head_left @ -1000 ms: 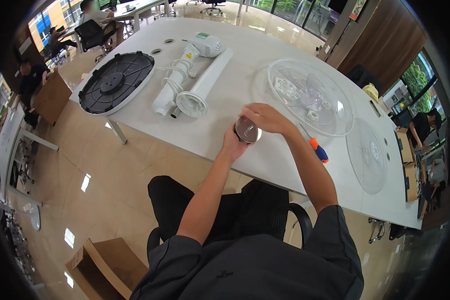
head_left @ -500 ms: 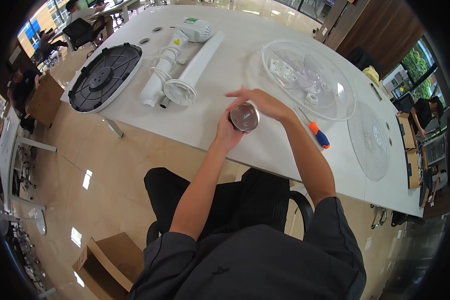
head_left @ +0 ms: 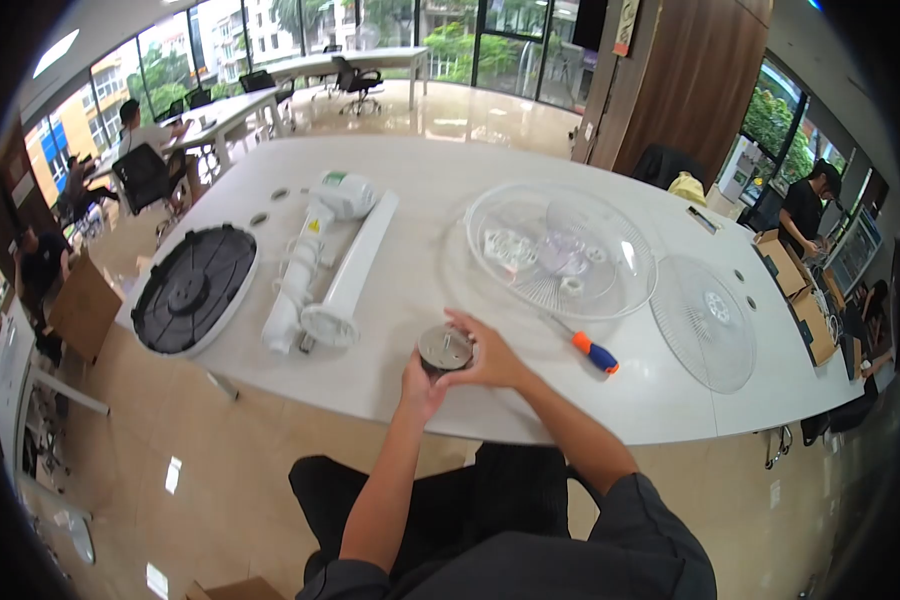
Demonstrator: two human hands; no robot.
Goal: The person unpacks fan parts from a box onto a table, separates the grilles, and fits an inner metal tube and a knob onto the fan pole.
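A round, dark-sided can with a silvery top (head_left: pixel 445 349) is held between my two hands above the table's near edge. My left hand (head_left: pixel 423 389) is closed around its lower left side. My right hand (head_left: pixel 492 360) grips it from the right, fingers at the far rim and thumb across the near side. Small marks show on the metal top, but I cannot make them out. To the right of my hands lies a screwdriver (head_left: pixel 596 353) with a blue and orange handle.
On the white table (head_left: pixel 390 410) rest a black round fan base (head_left: pixel 192 288), a white motor unit (head_left: pixel 345 195) with its cord, and a white tube (head_left: pixel 358 260). A fan guard (head_left: pixel 475 260) holds blades and parts, beside another guard (head_left: pixel 705 320). Other people work farther off.
My right hand has come down from above the can and now grips its right side. My view has tilted up, showing more of the room and windows.
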